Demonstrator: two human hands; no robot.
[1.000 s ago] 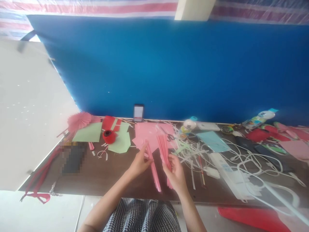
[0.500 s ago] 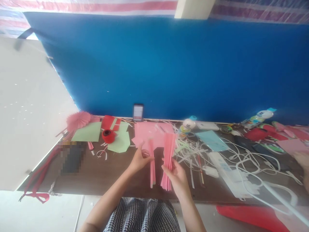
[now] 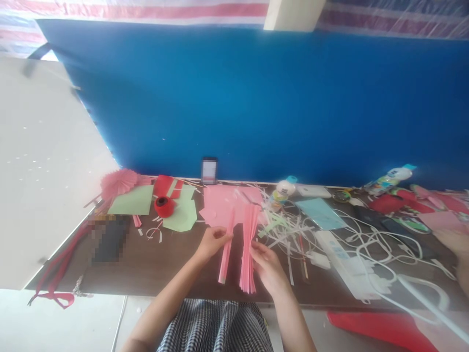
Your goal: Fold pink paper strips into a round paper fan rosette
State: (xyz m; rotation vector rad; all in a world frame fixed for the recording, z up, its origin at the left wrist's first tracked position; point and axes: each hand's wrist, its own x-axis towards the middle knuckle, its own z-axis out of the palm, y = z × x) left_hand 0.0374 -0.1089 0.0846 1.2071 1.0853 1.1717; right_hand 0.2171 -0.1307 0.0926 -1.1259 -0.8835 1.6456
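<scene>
My left hand pinches a narrow folded pink paper strip near its middle, and the strip leans a little to the right at its top. Just right of it, my right hand grips a wider bundle of pleated pink paper by its right side. The pleats of the bundle fan slightly at both ends. A small gap separates the two pieces. Behind them, flat on the desk, lie pink paper sheets.
A red ribbon roll and green paper lie left of the hands. Right of them are white paper scraps, a glue bottle, a power strip and tangled cables. Another person's hand shows at the right edge.
The narrow strip has tilted, its lower end swinging left. The pleated bundle has shifted slightly left and down, and my right thumb has moved back from its front.
</scene>
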